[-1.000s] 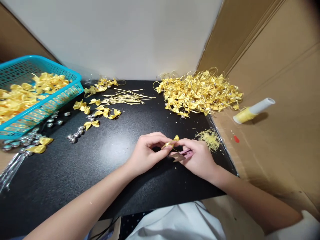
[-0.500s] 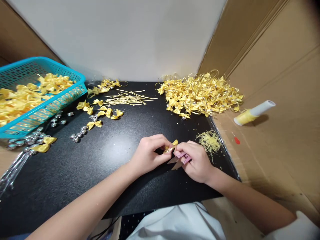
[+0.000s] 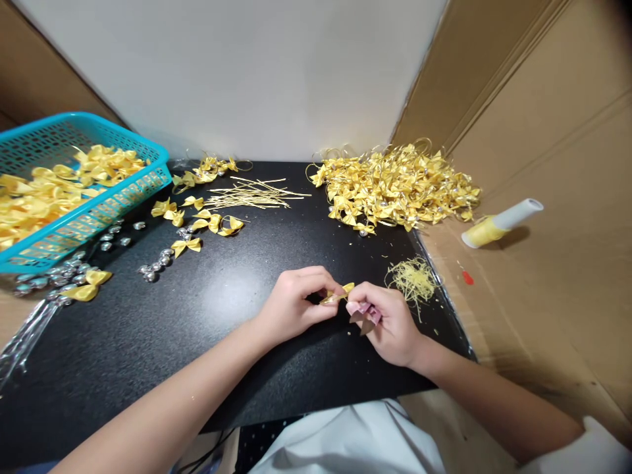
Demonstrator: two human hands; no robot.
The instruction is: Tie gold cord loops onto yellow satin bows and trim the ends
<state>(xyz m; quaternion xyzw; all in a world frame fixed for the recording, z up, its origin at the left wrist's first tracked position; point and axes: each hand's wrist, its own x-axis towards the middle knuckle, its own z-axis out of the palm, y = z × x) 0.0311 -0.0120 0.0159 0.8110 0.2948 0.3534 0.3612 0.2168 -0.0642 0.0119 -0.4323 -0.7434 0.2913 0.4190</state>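
Here, our left hand (image 3: 306, 299) pinches a yellow bow (image 3: 347, 288) between thumb and fingers, over the dark tabletop (image 3: 266, 243). Our right hand (image 3: 395, 326) is curled around purple snips (image 3: 368, 315), its fingertips beside the bow. Near it lie yellow trimmings (image 3: 413, 280); farther out, we see gold ties (image 3: 254, 193), a heap of bows (image 3: 395, 187), silver bells (image 3: 154, 266) and a blue basket (image 3: 160, 153).
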